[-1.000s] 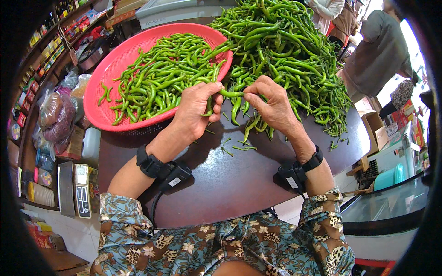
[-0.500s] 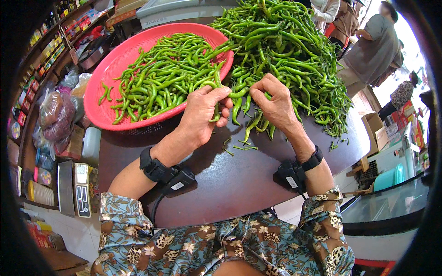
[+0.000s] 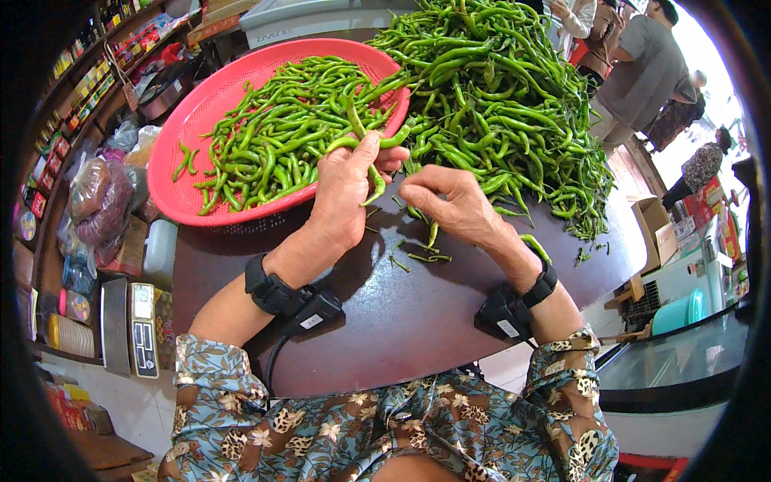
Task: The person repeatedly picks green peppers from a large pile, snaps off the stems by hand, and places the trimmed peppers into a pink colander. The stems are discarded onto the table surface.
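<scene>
Green chili peppers (image 3: 354, 119) stick out of my left hand (image 3: 347, 186), which is closed around them beside the near right rim of a pink plastic basket (image 3: 170, 178). One points up, another sideways and one hangs down. My right hand (image 3: 454, 202) is just to the right, its fingers curled in a pinch; whatever is between the fingertips is hidden. Many loose green peppers lie in the basket. Behind my right hand rises a large heap of green peppers (image 3: 498, 104). Small cut-off stems (image 3: 430, 258) lie on the dark table below my hands.
The dark brown table (image 3: 393, 337) reaches toward my body. Bagged goods (image 3: 100, 197) and a scale (image 3: 144, 329) stand at the left, with packed shelves beyond. Cardboard boxes (image 3: 654, 225) and a turquoise bin (image 3: 679, 309) are at the right. Several people stand at the far right.
My right hand has moved down and left from the heap's edge, nearer my left hand. The peppers in my left hand have shifted, and one now points upward.
</scene>
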The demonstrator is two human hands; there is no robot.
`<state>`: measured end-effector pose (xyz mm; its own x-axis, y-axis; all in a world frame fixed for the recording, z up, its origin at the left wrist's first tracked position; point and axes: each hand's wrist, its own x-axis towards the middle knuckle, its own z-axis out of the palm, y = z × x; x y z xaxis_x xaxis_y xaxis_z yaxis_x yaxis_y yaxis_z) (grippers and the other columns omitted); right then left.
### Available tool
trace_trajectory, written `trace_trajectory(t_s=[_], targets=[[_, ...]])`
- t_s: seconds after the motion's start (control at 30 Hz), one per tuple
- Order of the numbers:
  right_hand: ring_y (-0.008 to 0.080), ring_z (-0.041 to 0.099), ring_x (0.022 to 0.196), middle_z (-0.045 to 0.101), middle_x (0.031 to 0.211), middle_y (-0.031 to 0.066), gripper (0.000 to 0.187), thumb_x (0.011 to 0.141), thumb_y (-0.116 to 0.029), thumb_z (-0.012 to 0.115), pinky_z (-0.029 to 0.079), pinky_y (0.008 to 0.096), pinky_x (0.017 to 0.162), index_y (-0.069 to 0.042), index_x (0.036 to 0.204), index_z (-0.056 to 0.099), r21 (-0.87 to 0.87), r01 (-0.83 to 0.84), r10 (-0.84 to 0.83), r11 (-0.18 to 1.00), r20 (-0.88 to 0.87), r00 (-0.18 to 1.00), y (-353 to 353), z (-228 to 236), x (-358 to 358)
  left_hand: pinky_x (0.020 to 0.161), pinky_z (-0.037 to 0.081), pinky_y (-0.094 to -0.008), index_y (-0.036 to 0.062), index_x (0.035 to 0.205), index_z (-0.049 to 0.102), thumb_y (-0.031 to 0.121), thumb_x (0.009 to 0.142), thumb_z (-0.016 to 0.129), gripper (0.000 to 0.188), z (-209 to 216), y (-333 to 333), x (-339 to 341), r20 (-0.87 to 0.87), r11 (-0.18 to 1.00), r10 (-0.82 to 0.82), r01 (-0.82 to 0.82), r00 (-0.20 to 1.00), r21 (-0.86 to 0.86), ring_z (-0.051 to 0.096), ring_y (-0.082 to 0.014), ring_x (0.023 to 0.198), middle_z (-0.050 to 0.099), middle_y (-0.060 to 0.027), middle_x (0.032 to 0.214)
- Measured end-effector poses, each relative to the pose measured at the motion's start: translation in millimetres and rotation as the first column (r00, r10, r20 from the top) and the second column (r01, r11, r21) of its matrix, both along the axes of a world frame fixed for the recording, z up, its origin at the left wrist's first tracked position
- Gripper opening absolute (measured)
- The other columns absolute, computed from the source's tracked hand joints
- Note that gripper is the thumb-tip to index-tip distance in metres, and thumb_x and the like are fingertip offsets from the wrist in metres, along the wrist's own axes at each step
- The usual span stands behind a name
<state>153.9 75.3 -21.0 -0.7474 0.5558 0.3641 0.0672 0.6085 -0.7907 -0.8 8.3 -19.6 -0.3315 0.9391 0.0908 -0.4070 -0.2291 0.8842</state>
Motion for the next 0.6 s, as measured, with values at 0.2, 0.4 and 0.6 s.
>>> trace_trajectory(t_s=[0.2, 0.4, 0.6], targets=[[0.0084, 0.053, 0.065, 0.06, 0.069, 0.0023, 0.035, 0.089, -0.034, 0.053, 0.044, 0.0244, 0.059, 0.0, 0.087, 0.064, -0.242, -0.107, 0.134, 0.964, 0.098, 0.986, -9.4, 4.4, 0.3, 0.072, 0.043, -0.0257, 0.0047, 0.103, 0.057, 0.026, 0.092, 0.048, 0.025, 5.0, -3.3, 13.3, -0.119, 0.992, 0.056, -0.041, 0.991, 0.121, 0.06, -0.0125, 0.083, 0.065, -0.0102, 0.093], [0.007, 0.054, 0.064, 0.06, 0.067, 0.0013, 0.039, 0.088, -0.039, 0.053, 0.043, 0.0228, 0.058, -0.002, 0.081, 0.064, -0.341, -0.136, 0.183, 0.93, 0.108, 0.977, -16.8, 9.9, 0.2, 0.071, 0.042, -0.0238, 0.005, 0.103, 0.055, 0.019, 0.091, 0.05, 0.019, 8.4, -9.8, 20.0, -0.191, 0.995, 0.053, -0.035, 0.98, 0.097, 0.06, -0.013, 0.087, 0.064, -0.0096, 0.093], [0.0074, 0.052, 0.057, 0.057, 0.06, 0.0023, 0.037, 0.084, -0.036, 0.057, 0.041, 0.0235, 0.052, -0.001, 0.071, 0.062, -0.392, -0.121, 0.156, 0.912, 0.06, 0.986, -19.5, 9.3, -0.9, 0.072, 0.045, -0.0248, 0.0026, 0.1, 0.055, 0.016, 0.09, 0.052, 0.017, 8.0, -13.2, 28.1, -0.147, 0.99, 0.004, 0.017, 0.989, 0.14, 0.061, -0.0149, 0.088, 0.06, -0.0065, 0.091]])
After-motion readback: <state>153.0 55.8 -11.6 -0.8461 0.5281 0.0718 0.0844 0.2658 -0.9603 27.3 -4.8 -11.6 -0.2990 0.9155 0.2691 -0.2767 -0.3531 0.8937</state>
